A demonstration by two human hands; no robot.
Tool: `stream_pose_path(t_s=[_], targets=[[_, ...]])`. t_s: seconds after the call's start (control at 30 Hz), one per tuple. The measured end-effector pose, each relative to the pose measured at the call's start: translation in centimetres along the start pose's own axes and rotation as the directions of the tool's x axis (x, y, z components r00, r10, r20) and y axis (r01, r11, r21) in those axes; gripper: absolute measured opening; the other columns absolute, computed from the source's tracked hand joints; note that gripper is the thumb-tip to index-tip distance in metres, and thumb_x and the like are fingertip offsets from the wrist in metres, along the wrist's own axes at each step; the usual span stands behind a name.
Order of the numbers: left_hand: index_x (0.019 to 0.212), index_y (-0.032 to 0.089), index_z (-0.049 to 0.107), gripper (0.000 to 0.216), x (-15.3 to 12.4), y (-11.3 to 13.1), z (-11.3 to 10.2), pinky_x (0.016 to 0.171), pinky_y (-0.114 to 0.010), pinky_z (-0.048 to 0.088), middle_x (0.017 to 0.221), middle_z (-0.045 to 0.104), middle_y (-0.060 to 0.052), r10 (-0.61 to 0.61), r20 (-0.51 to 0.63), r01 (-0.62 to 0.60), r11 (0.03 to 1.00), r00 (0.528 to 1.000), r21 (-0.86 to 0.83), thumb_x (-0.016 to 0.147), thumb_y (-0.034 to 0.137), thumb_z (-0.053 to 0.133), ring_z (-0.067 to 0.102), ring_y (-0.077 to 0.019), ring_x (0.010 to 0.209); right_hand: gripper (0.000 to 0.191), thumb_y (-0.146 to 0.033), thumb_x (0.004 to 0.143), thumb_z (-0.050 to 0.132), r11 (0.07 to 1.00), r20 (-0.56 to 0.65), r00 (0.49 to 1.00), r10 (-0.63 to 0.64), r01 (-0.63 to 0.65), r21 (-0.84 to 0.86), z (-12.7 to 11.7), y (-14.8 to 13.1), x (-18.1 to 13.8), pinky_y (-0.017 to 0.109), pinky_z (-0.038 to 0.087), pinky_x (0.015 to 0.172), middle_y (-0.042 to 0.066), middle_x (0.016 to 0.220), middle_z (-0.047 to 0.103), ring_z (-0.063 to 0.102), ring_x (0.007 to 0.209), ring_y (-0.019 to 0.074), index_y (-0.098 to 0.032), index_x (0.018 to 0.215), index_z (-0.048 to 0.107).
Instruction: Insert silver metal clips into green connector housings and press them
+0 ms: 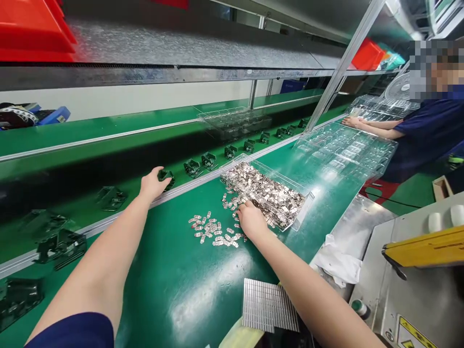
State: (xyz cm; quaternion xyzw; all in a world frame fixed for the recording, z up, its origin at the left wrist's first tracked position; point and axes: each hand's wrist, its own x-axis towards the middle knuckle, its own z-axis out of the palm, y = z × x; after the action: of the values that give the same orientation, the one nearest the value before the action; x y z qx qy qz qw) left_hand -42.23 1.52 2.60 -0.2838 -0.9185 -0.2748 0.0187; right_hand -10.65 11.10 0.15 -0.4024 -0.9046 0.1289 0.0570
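Your left hand [152, 184] reaches past the far edge of the worktop [155, 270] onto the green belt [203, 145], fingers around a dark part [168, 176]; whether they grip it, I cannot tell. Your right hand [252, 220] has its fingers curled at loose metal pieces [208, 227] beside the clear tray [306, 208]; whether they pinch one is hidden. The tray's far end sits near that worktop edge.
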Motion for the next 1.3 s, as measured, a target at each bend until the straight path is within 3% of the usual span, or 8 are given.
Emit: stream_pose_path(t_s=[0.27,0.43,0.63,0.8,0.97,1.07,1.17,1.3], targets=[[0.124,0.025,0.058,0.054,-12.9,-2.5,-4.2,0.096,-0.039,0.049,0.103,0.073,-0.006,0.041,-0.049,-0.041,0.999,0.998,0.013,0.074,0.045,0.065,0.067,-0.0292,0.104,0.021,-0.01,0.089,0.053,0.934,-0.086,0.996,0.029,0.003,0.357,0.0,0.9,-1.0,0.033,0.046,0.091,0.012,0.104,0.063,0.064,0.098,0.0238,-0.013,0.104,0.068],[0.145,0.026,0.028,0.089,-21.9,-5.9,-4.8,0.102,-0.045,0.046,0.136,0.057,-0.012,0.063,0.086,-0.056,0.995,0.994,-0.081,0.071,0.055,0.067,0.055,-0.0321,0.125,0.017,-0.025,0.085,0.059,0.687,-0.044,0.996,0.075,-0.02,0.727,-0.8,0.1,-3.3,0.036,0.056,0.072,0.009,0.083,0.068,0.068,0.08,0.0232,-0.015,0.094,0.068],[0.151,0.029,-0.006,0.112,-22.2,-10.1,-6.3,0.111,-0.049,0.033,0.158,0.023,-0.014,0.25,0.373,-0.189,0.963,0.894,-0.192,0.071,0.051,0.07,0.028,-0.0331,0.143,0.038,-0.051,0.07,0.071,0.278,0.063,0.998,0.011,-0.064,0.959,-2.8,-1.2,-9.6,0.027,0.054,0.057,0.004,0.069,0.066,0.067,0.068,0.018,-0.016,0.084,0.064],[0.14,0.029,0.039,0.085,-21.3,-8.7,-6.0,0.106,-0.049,0.041,0.138,0.054,-0.011,0.249,0.379,-0.157,0.954,0.892,-0.257,0.065,0.048,0.075,0.048,-0.0343,0.13,0.038,-0.041,0.062,0.085,-0.117,0.133,0.991,0.032,-0.129,0.985,-3.7,-1.6,-13.6,0.02,0.048,0.049,0.0,0.064,0.063,0.061,0.057,0.0119,-0.017,0.085,0.067],[0.105,0.02,0.054,0.06,-26.2,-2.2,-4.0,0.091,-0.042,0.055,0.111,0.068,-0.008,0.11,0.337,0.192,0.642,0.935,-0.742,0.054,0.034,0.084,0.07,-0.0263,0.096,0.011,-0.029,0.082,0.07,0.315,-0.261,0.961,0.091,0.221,0.923,-2.3,-2.9,-17.7,0.028,0.056,0.059,0.005,0.076,0.067,0.066,0.068,0.0175,-0.019,0.083,0.069],[0.109,0.02,0.052,0.061,-30.6,2.6,-2.8,0.085,-0.034,0.057,0.114,0.067,-0.008,0.102,0.443,0.39,0.328,0.891,-0.861,0.057,0.025,0.085,0.071,-0.0208,0.091,0.017,-0.011,0.087,0.058,0.637,-0.638,0.765,-0.091,0.537,0.553,-0.8,-4.0,-20.2,0.031,0.057,0.068,0.007,0.084,0.067,0.067,0.076,0.0188,-0.022,0.093,0.07],[0.11,0.022,0.053,0.06,-33.9,5.9,-2.2,0.082,-0.027,0.056,0.113,0.068,-0.006,0.086,0.518,0.501,0.159,0.851,-0.851,0.058,0.018,0.084,0.07,-0.0172,0.091,0.034,-0.001,0.086,0.053,0.699,-0.711,0.652,-0.264,0.638,0.325,0.7,-4.6,-22.0,0.03,0.058,0.069,0.01,0.087,0.067,0.067,0.08,0.0193,-0.021,0.11,0.066],[0.102,0.023,0.053,0.056,-35.4,7.1,-2.1,0.078,-0.022,0.055,0.105,0.069,-0.001,0.022,0.536,0.532,0.092,0.844,-0.842,0.056,0.014,0.084,0.069,-0.0139,0.088,0.035,-0.001,0.087,0.053,0.673,-0.685,0.694,-0.221,0.617,0.408,1.5,-4.7,-23.1,0.031,0.058,0.072,0.011,0.092,0.065,0.065,0.085,0.0202,-0.019,0.115,0.063]])
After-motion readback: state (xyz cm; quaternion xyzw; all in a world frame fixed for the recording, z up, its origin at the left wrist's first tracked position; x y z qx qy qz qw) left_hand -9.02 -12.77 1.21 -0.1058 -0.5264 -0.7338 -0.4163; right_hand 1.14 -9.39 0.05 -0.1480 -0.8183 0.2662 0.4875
